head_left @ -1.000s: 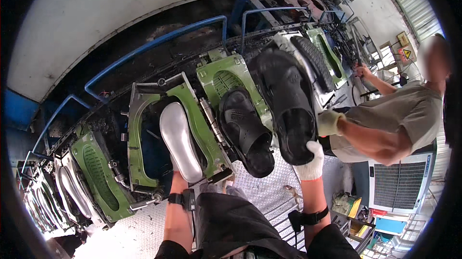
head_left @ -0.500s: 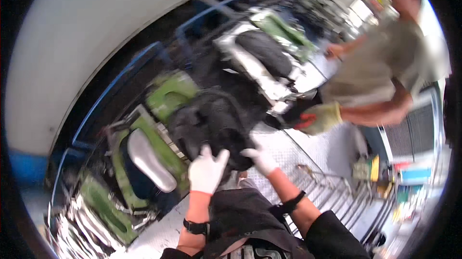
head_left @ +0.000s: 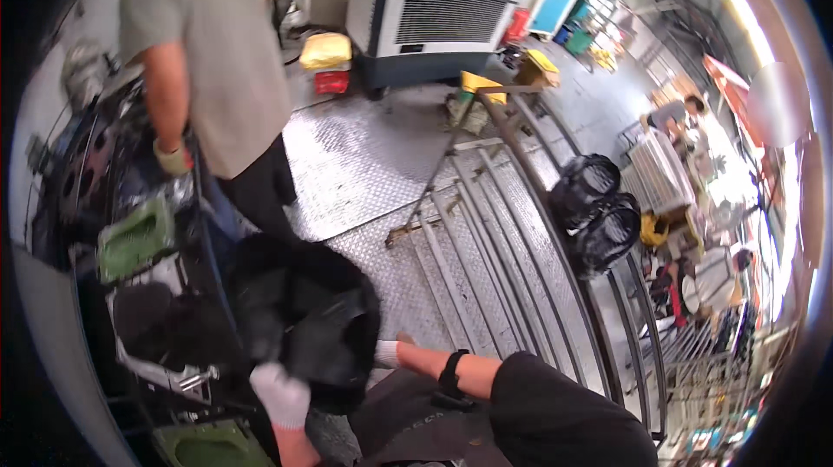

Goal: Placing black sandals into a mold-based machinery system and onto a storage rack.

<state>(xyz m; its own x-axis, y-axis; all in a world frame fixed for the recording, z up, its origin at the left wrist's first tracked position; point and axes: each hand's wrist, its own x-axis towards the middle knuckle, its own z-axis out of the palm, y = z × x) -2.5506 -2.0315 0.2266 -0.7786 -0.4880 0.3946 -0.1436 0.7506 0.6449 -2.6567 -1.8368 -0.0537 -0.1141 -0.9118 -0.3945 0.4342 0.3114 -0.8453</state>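
Two green metal moulds with foot-shaped hollows sit at the far left of my feed, an upper mould (head_left: pixel 136 243) and a lower mould (head_left: pixel 208 448). Between them a dark rounded piece (head_left: pixel 149 319) lies on a silvery metal mould (head_left: pixel 158 371), so I judge that one uncleared. Next, the white-gloved left hand (head_left: pixel 282 394) has its fingers closed on a blurred, black, rubbery bundle (head_left: pixel 304 319), probably sandals, held up off the moulds and not yet set down. The white-gloved right hand (head_left: pixel 387 352) is mostly hidden behind it; I cannot tell its fingers' state. Rightward, a grey metal-bar rack (head_left: pixel 540 192) already bears two glossy black bundles (head_left: pixel 606 231).
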